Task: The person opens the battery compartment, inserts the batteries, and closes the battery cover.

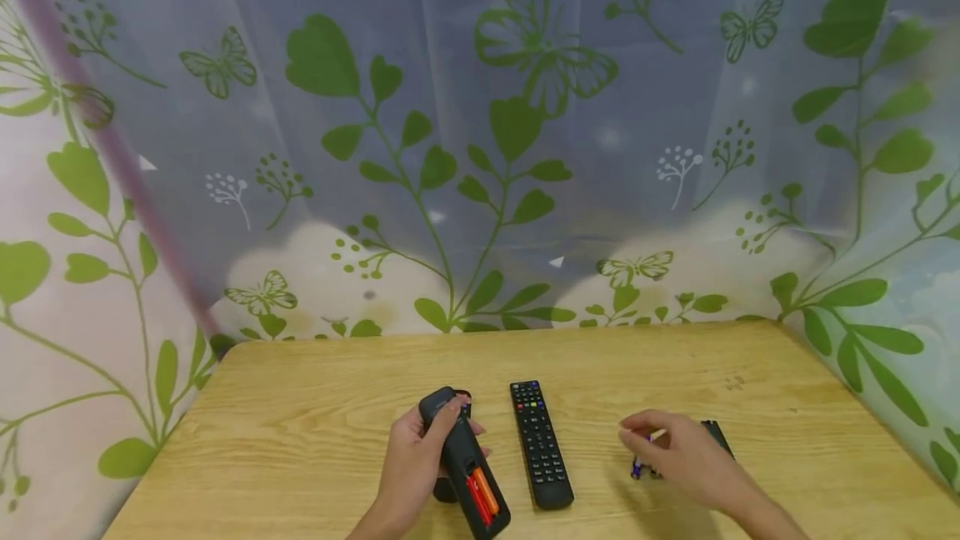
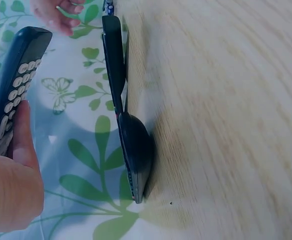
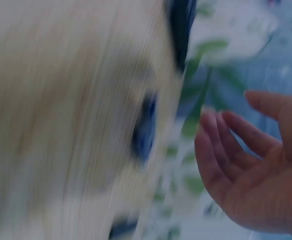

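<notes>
My left hand (image 1: 411,452) grips a black remote control (image 1: 459,450), its back turned up and its keys showing in the left wrist view. In its uncovered compartment lie a red battery (image 1: 480,500) and an orange battery (image 1: 487,490), side by side. My right hand (image 1: 686,457) hovers over the table, thumb and fingertips apart in the right wrist view (image 3: 256,170), holding nothing. Small blue-purple things (image 1: 637,468) lie below it; blur and the hand hide their exact kind. Between the hands, a second black remote control (image 1: 540,444) lies keys up.
A black object (image 1: 444,489) lies on the table, mostly hidden under the held remote. Another dark object (image 1: 717,437) sits partly behind the right hand. The wooden table (image 1: 337,390) ends at a curtain (image 1: 420,148) printed with leaves and butterflies.
</notes>
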### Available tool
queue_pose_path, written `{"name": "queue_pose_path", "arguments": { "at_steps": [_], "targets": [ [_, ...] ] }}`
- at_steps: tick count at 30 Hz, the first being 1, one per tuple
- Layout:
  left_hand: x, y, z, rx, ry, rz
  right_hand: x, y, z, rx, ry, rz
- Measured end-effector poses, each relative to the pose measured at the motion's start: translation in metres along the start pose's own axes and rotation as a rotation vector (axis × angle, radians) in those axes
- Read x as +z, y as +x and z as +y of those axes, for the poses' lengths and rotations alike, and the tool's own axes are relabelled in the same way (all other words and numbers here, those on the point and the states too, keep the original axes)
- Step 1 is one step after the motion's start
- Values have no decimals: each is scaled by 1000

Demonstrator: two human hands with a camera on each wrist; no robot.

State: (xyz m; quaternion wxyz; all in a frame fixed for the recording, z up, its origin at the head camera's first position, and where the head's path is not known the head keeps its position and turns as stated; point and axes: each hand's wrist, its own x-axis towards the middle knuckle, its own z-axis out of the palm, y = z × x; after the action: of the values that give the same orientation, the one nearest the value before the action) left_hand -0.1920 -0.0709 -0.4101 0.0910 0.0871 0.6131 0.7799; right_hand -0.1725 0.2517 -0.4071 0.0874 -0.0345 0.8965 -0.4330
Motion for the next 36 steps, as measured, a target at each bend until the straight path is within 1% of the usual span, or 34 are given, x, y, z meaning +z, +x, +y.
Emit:
{"name": "queue_pose_path", "arguments": {
  "at_steps": [2,4,6,7,10,12,15,19,22,25,28,31,33,36],
  "targets": [
    [-2,0,0,-3,0,3,-22,2,14,41,-155,77],
    [-3,-1,0,-6,3,8,-40,5,30,65,-294,116],
    [-3,-1,0,-8,8,12,-53,7,45,80,-386,105],
    [-4,-1,-1,-11,10,13,-58,8,52,88,-412,93],
    [-5,-1,-2,-25,9,18,-63,11,70,104,-436,41],
    [-5,0,-3,-29,8,19,-62,13,77,105,-437,28],
    [-6,1,-4,-31,3,17,-58,15,81,87,-466,45],
    [-6,1,-5,-30,4,17,-54,17,81,70,-498,78],
    [-6,1,-4,-19,8,15,-54,18,80,87,-473,84],
    [-5,0,-3,4,13,4,-57,18,80,112,-400,89],
    [-3,0,-3,12,13,-5,-58,17,72,103,-295,110],
    [-3,0,-3,4,1,-2,-50,15,49,55,-199,130],
    [-2,0,-2,-3,-5,4,-38,14,27,5,-133,144],
    [-1,0,-4,-9,-6,11,-15,11,-9,-93,-75,160]
  ]
}}
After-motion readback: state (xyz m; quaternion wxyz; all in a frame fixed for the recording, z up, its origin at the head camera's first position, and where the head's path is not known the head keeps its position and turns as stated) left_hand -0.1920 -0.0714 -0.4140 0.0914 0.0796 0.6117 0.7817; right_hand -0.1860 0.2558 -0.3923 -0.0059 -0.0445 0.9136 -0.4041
